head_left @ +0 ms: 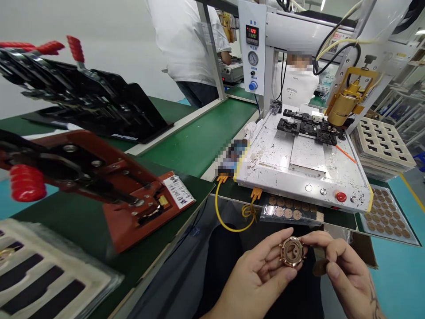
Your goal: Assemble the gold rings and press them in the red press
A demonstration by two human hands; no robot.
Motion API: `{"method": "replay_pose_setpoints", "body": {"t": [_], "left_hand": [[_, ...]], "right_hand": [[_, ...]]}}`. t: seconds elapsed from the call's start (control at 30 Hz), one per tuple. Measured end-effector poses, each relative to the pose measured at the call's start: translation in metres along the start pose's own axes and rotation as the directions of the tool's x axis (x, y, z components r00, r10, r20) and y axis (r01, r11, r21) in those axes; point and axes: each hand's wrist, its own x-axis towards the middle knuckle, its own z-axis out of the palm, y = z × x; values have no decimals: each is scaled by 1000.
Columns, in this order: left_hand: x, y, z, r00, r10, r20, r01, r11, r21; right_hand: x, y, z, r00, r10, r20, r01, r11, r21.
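A round rose-gold watch case is held low in front of me, over my lap. My left hand cups it from below, thumb and fingers closed on its left side. My right hand pinches its right edge with thumb and forefinger; a small brown disc sits tucked under those fingers. Just beyond the hands, at the table edge, lies a clear strip of brown round discs.
A white dispensing machine with a red button and gold nozzle stands ahead. A red clamp jig and black jigs sit left on the green bench. Trays stack right. Two people in white stand behind.
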Motion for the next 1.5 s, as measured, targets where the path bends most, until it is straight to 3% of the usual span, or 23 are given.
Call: {"method": "replay_pose_setpoints", "body": {"t": [0.6, 0.73, 1.2, 1.5], "left_hand": [[3, -2, 0, 1000, -16, -7, 16, 999, -41], [4, -1, 0, 1000, -29, 12, 30, 996, -86], [8, -5, -3, 999, -8, 38, 12, 993, -115], [30, -21, -17, 997, -40, -59, 31, 990, -139]], "right_hand": [[0, -3, 2, 999, 39, -7, -39, 999, -1], [1, -2, 0, 999, 9, 40, -9, 1000, -12], [5, 2, -2, 999, -27, 33, 28, 999, -46], [36, 11, -1, 991, 135, 11, -132, 981, -143]]}}
